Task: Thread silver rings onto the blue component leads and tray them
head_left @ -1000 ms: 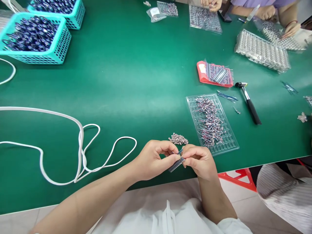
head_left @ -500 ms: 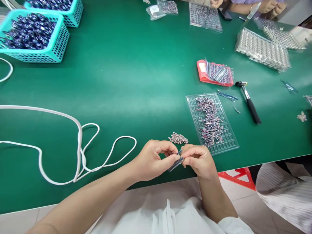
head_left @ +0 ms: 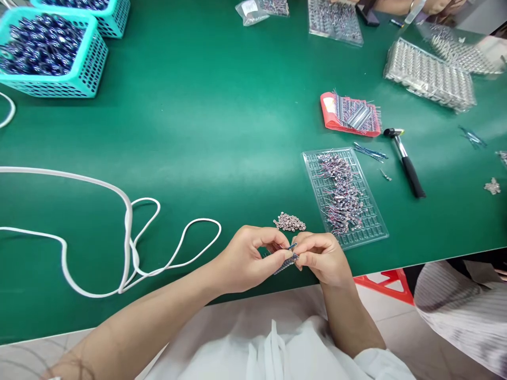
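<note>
Near the tabletop (head_left: 222, 121) edge, the left hand (head_left: 247, 258) and right hand (head_left: 322, 258) are meeting, both pinching a small strip (head_left: 285, 264) between their fingertips; beads (head_left: 289, 222) and a tray (head_left: 368, 227) are lying just beyond, a cord (head_left: 127, 232) looping leftward

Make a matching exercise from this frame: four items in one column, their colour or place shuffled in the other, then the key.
Items:
1. basket
2. hammer
3. cord
4. pile of small beads

Descriptions:
A. white, looped on the green table
B. turquoise, far left, full of dark blue parts
C. just beyond the left hand and right hand
D. black handle, right of the clear tray

Pairs: 1-B, 2-D, 3-A, 4-C
</note>
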Action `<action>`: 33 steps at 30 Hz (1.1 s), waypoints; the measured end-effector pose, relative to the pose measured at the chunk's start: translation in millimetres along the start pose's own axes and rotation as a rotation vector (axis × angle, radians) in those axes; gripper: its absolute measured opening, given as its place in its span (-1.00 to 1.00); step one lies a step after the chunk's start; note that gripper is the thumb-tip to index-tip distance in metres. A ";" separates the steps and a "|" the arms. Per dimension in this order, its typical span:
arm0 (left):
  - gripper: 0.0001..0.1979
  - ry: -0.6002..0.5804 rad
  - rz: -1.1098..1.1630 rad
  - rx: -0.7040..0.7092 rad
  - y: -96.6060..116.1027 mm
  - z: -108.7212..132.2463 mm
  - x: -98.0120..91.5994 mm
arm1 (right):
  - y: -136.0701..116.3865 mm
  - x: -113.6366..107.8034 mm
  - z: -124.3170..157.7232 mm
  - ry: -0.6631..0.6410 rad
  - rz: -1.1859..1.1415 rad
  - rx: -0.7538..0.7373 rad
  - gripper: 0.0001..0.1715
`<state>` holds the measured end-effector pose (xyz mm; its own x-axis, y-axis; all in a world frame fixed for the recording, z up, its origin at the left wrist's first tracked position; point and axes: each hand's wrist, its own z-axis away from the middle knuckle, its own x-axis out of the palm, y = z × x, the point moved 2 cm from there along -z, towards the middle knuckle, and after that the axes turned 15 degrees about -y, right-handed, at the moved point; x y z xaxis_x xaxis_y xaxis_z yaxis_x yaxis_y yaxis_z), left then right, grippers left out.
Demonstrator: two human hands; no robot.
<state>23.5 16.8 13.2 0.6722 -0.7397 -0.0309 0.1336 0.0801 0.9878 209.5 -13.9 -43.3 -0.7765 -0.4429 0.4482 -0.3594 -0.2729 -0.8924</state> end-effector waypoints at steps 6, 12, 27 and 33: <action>-0.85 -0.011 0.010 -0.010 0.7 -1.3 0.8 | 2.0 -0.9 0.3 0.005 0.000 0.015 -0.86; -0.85 0.053 0.050 -0.107 -3.6 -1.5 1.3 | -1.3 -2.1 0.2 0.058 0.105 -0.011 -0.90; -0.86 0.020 0.090 -0.039 -11.1 -3.2 1.0 | -11.7 3.0 8.8 0.156 0.213 -0.059 -0.95; -0.80 -0.104 -0.127 0.043 -4.4 -1.1 0.1 | -12.6 5.1 12.2 0.067 0.162 -0.038 -0.94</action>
<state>23.8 17.2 8.6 0.5727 -0.8074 -0.1419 0.1794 -0.0455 0.9827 216.4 -23.1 -29.2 -0.8583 -0.4200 0.2947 -0.2448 -0.1696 -0.9546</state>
